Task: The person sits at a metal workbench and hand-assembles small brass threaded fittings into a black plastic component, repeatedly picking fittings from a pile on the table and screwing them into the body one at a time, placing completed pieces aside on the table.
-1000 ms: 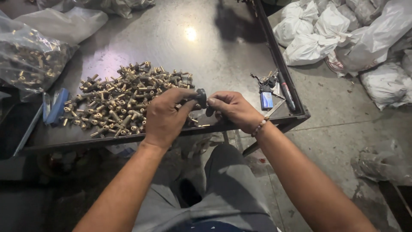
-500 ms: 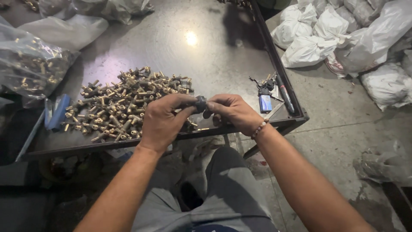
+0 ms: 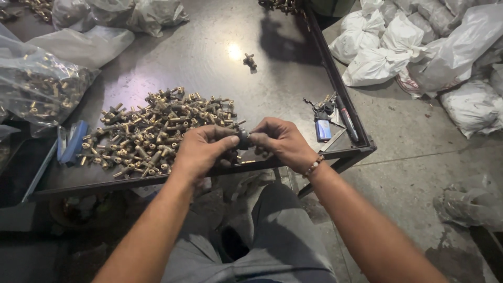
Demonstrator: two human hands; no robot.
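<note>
The scene is dim, lit from overhead: a small bright glare spot sits on the dark metal table (image 3: 209, 63), with a heavy shadow just right of it. The centre is fairly sharp, while the corners bend slightly and the white sacks (image 3: 398, 47) look washed out.

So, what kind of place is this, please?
Probably a small workshop for assembling metal fittings. A pile of brass fittings lies on a dark metal table, clear bags of parts sit beside it, and white sacks lie on the concrete floor.
</note>
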